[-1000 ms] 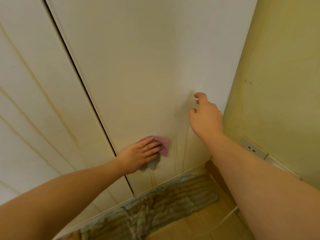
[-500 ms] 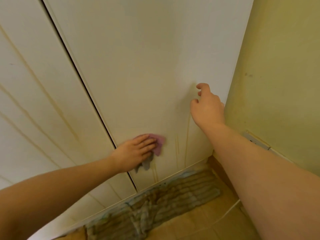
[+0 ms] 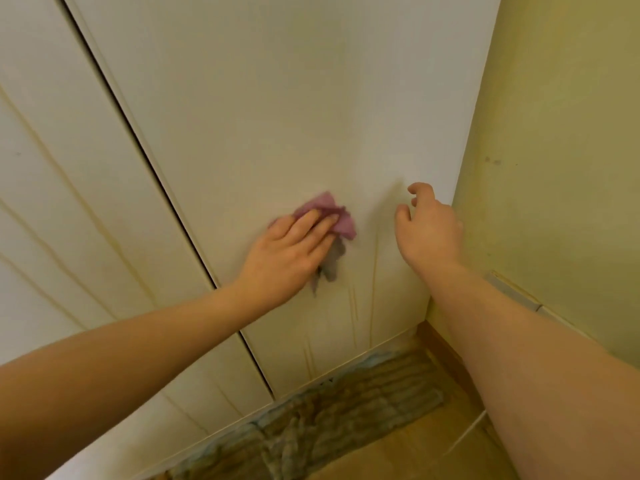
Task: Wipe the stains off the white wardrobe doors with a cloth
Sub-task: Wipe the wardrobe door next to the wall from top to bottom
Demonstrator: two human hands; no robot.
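Note:
My left hand (image 3: 292,251) presses a crumpled pink cloth (image 3: 334,216) flat against the right white wardrobe door (image 3: 277,109), fingers straight over it. Yellowish drip streaks (image 3: 373,285) run down the door below and to the right of the cloth. My right hand (image 3: 429,225) is held close to the same door by its right edge, fingers loosely curled, nothing in it. The left wardrobe door (image 3: 69,209) also carries long yellowish streaks.
A yellow-green wall (image 3: 561,150) meets the wardrobe on the right, with a white wall socket (image 3: 512,289) low down. A brownish striped mat (image 3: 346,407) lies on the floor at the foot of the doors. A dark gap (image 3: 156,164) separates the two doors.
My left hand has slid the pink cloth up and to the right along the door. My right hand has stayed near the door's right edge.

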